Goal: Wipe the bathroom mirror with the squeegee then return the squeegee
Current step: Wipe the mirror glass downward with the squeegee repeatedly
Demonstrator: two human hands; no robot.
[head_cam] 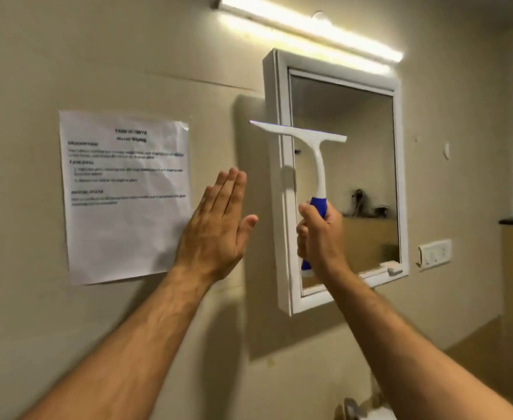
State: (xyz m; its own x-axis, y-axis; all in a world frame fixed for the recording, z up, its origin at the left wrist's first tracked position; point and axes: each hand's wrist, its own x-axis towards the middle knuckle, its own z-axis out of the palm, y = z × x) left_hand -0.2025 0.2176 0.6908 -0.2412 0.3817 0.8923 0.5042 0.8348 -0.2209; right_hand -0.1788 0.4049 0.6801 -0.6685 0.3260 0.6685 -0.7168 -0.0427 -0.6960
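My right hand [320,234] grips the white, blue-handled plastic squeegee [309,165] upright, blade toward 12 o'clock, while my left hand [215,228] is flat with fingers straight.

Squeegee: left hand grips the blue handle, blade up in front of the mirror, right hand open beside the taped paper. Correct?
Hands are swapped. The head view shows the right hand gripping the squeegee by its blue handle, blade up before the mirror; the left hand is open beside the taped paper.
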